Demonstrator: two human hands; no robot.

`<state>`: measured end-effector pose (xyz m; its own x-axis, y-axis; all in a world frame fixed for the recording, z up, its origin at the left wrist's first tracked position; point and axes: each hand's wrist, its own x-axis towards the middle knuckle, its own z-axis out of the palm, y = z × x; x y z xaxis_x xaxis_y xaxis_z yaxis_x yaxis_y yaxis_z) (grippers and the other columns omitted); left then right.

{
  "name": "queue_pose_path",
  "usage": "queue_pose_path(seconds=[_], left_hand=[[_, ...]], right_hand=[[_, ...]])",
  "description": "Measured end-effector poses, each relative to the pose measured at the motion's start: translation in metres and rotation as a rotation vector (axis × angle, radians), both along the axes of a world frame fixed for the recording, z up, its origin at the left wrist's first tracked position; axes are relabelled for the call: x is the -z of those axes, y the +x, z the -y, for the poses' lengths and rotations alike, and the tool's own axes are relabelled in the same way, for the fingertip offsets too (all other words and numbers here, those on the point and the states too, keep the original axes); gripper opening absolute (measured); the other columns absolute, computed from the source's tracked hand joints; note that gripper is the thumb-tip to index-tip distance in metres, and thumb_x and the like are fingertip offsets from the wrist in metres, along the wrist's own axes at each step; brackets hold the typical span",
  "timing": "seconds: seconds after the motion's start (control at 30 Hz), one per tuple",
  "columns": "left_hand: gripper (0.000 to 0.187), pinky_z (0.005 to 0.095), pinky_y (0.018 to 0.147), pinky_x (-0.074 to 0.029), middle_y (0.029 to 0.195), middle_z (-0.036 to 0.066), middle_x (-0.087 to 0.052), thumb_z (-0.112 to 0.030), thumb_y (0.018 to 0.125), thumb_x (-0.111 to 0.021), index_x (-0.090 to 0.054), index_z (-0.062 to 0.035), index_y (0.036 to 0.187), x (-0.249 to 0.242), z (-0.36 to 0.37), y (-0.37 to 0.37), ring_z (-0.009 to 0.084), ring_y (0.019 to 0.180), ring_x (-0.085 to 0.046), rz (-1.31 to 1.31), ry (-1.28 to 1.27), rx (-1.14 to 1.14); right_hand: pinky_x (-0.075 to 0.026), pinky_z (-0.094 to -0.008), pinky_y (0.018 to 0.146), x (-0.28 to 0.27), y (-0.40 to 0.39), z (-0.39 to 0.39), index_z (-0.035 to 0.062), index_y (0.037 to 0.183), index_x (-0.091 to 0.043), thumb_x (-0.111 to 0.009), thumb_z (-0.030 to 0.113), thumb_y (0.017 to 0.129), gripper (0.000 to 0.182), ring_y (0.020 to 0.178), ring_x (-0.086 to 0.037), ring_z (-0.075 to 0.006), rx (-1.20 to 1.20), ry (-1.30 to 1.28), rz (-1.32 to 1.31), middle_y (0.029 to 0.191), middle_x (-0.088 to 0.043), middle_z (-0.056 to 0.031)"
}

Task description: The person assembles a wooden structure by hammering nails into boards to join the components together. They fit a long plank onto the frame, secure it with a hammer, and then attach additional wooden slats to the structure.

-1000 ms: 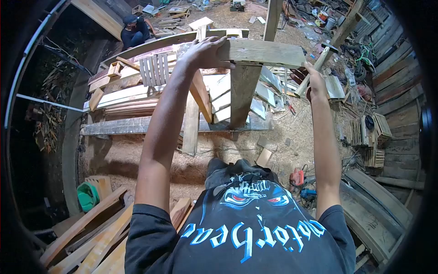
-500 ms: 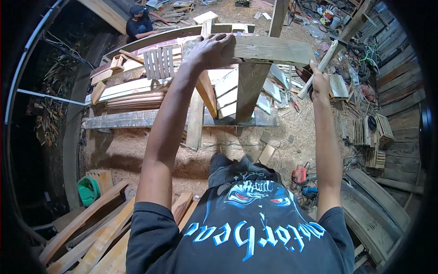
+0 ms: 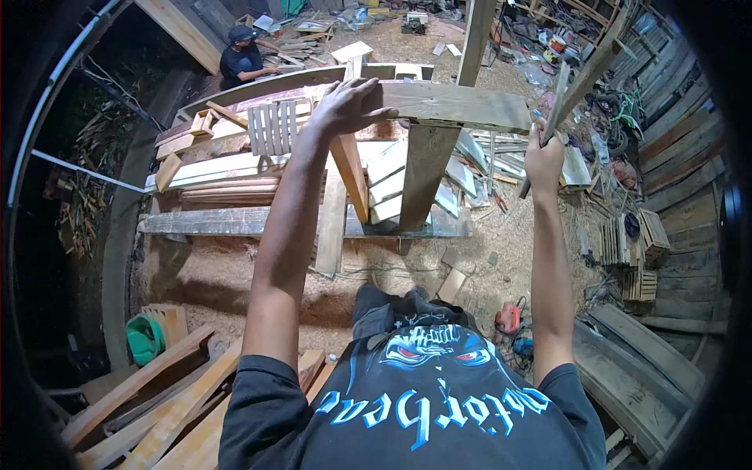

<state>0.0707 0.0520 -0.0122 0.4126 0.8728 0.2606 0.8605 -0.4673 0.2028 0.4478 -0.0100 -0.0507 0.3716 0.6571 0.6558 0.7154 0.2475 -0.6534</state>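
A wide, slightly curved wooden board [image 3: 462,104] lies level at chest height, on top of an upright wooden post [image 3: 428,176]. My left hand [image 3: 345,110] rests over its left end, fingers spread and thumb pointing along the board. At the right end, my right hand [image 3: 544,157] is closed round a narrow wooden stick [image 3: 561,98], which slants up and away. Its fingertips are right by the board's end. An orange-brown slanting timber [image 3: 350,176] stands below my left hand.
A low bench [image 3: 211,222] carries stacked planks and a slatted wooden panel [image 3: 272,125]. A person [image 3: 241,59] crouches at the far left. Red power tool [image 3: 509,316] on the sawdust floor; timbers [image 3: 168,399] at lower left; a green container [image 3: 146,338] beside them.
My left hand has loosened and spread its fingers on the board. My right hand has shifted off the board's end, and the stick in it has turned more upright.
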Motion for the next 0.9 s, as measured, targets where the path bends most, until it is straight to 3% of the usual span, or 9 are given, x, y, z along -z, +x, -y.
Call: queue_pose_path(seconds=[0.07, 0.17, 0.33, 0.43, 0.57, 0.67, 0.77, 0.8, 0.9], left_hand=[[0.092, 0.0474, 0.109, -0.03, 0.133, 0.018, -0.05, -0.068, 0.071, -0.066, -0.046, -0.007, 0.137, 0.002, 0.002, -0.008, 0.0331, 0.127, -0.044, -0.076, 0.079, 0.01], [0.096, 0.0479, 0.109, -0.029, 0.135, 0.018, -0.048, -0.069, 0.068, -0.068, -0.045, -0.0075, 0.138, -0.008, 0.011, -0.008, 0.033, 0.127, -0.043, -0.126, 0.059, 0.026], [0.099, 0.0483, 0.107, -0.031, 0.136, 0.018, -0.047, -0.07, 0.067, -0.068, -0.043, -0.0066, 0.139, -0.022, 0.02, -0.001, 0.034, 0.127, -0.043, -0.172, -0.026, 0.005], [0.099, 0.0482, 0.106, -0.031, 0.135, 0.018, -0.048, -0.07, 0.067, -0.068, -0.043, -0.0054, 0.138, -0.021, 0.025, 0.0, 0.0343, 0.125, -0.044, -0.164, -0.015, -0.031], [0.099, 0.0481, 0.106, -0.031, 0.134, 0.019, -0.049, -0.07, 0.067, -0.068, -0.044, -0.005, 0.138, -0.01, 0.016, -0.007, 0.0347, 0.125, -0.044, -0.135, 0.055, 0.016], [0.096, 0.0475, 0.105, -0.034, 0.131, 0.02, -0.051, -0.067, 0.069, -0.069, -0.044, -0.0039, 0.137, -0.004, 0.013, -0.014, 0.0348, 0.125, -0.045, -0.107, 0.13, 0.053], [0.094, 0.0449, 0.102, -0.039, 0.13, 0.02, -0.052, -0.065, 0.072, -0.069, -0.044, -0.0023, 0.138, -0.003, 0.005, -0.025, 0.0338, 0.123, -0.048, 0.077, -0.04, -0.005], [0.09, 0.0432, 0.106, -0.036, 0.129, 0.021, -0.053, -0.069, 0.073, -0.063, -0.05, -0.0032, 0.133, -0.008, 0.007, -0.028, 0.0343, 0.123, -0.048, 0.16, -0.127, -0.043], [0.085, 0.0424, 0.103, -0.04, 0.128, 0.023, -0.052, -0.068, 0.076, -0.06, -0.054, -0.0019, 0.129, 0.002, -0.005, -0.039, 0.0349, 0.121, -0.05, 0.341, -0.147, -0.041]], right_hand=[[-0.044, -0.0357, 0.06, -0.05, -0.032, 0.026, -0.0059, 0.095, -0.063, -0.058, 0.022, 0.093, 0.029, 0.064, -0.054, -0.0211, -0.089, -0.22, -0.094, 0.08, -0.061, -0.0148], [-0.044, -0.0356, 0.059, -0.066, -0.058, 0.031, -0.0048, 0.092, -0.064, -0.056, 0.025, 0.095, 0.031, 0.061, -0.053, -0.0222, -0.196, -0.477, -0.145, 0.077, -0.061, -0.0161], [-0.044, -0.0356, 0.06, -0.008, -0.082, 0.018, -0.0015, 0.093, -0.066, -0.056, 0.024, 0.094, 0.028, 0.06, -0.055, -0.0203, -0.192, -0.113, -0.044, 0.071, -0.061, -0.0128], [-0.046, -0.0349, 0.061, -0.026, -0.094, 0.028, -0.0015, 0.097, -0.066, -0.056, 0.025, 0.094, 0.028, 0.062, -0.057, -0.0184, -0.221, -0.391, -0.434, 0.078, -0.063, -0.0118], [-0.05, -0.0292, 0.067, -0.021, -0.088, 0.016, 0.0026, 0.106, -0.065, -0.057, 0.024, 0.094, 0.026, 0.071, -0.062, -0.0151, -0.316, -0.408, -0.784, 0.087, -0.064, -0.0067], [-0.053, -0.0299, 0.064, -0.017, -0.077, 0.013, 0.0025, 0.11, -0.063, -0.056, 0.023, 0.095, 0.026, 0.07, -0.064, -0.0167, -0.392, -0.459, -0.785, 0.09, -0.064, -0.0066], [-0.054, -0.0307, 0.056, -0.021, -0.074, 0.016, 0.0044, 0.113, -0.062, -0.056, 0.022, 0.096, 0.025, 0.062, -0.063, -0.0176, -0.489, -0.485, -0.833, 0.088, -0.063, -0.0078], [-0.054, -0.0304, 0.055, -0.028, -0.074, 0.02, 0.005, 0.113, -0.062, -0.055, 0.022, 0.096, 0.025, 0.061, -0.063, -0.0172, -0.493, -0.511, -0.818, 0.086, -0.063, -0.0082], [-0.049, -0.0282, 0.047, -0.029, -0.068, 0.022, 0.0061, 0.115, -0.061, -0.055, 0.02, 0.096, 0.025, 0.052, -0.059, -0.0146, -0.489, -0.547, -0.713, 0.08, -0.062, -0.0087]])
